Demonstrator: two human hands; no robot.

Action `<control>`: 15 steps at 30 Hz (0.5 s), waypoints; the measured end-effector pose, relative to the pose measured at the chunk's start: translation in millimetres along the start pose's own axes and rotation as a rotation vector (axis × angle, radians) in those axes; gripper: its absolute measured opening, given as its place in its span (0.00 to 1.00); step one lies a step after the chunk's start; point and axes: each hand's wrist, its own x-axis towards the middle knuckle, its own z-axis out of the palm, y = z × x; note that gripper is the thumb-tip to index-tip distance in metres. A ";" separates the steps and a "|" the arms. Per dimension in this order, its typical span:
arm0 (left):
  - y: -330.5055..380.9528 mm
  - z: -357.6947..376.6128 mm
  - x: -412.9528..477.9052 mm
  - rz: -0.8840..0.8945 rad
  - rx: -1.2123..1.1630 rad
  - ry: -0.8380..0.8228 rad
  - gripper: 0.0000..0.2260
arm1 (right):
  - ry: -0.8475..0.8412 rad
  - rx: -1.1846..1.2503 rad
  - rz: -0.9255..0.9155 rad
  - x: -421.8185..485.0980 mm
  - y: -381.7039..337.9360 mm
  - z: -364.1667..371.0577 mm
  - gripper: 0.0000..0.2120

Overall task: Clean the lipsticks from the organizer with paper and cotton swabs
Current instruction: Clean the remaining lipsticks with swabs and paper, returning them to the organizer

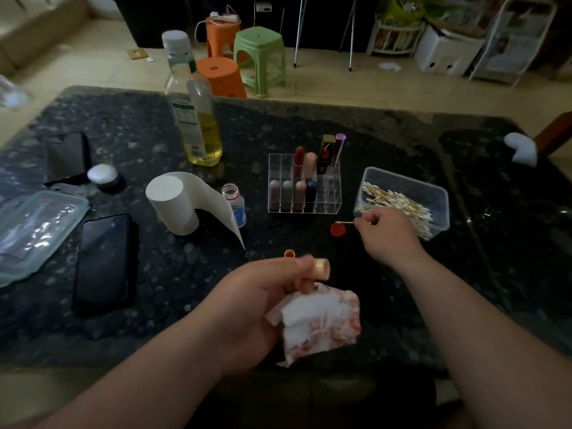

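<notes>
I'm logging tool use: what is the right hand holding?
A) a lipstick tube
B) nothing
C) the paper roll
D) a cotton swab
D: the right hand pinches a thin cotton swab, its stick poking out leftward, beside the box of swabs.

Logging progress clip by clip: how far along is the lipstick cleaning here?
Done: the paper is smeared pink-red, so some wiping has happened. In hand: the left grip holds that paper and a peach lipstick tube; the right grip pinches a cotton swab near a red cap. Left: about eight lipsticks stand in the organizer; which are clean cannot be told.
</notes>
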 end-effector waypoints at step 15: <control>2.4 6.1 -0.5 0.033 -0.170 -0.140 0.14 | -0.033 0.189 0.079 -3.2 6.5 -0.9 0.08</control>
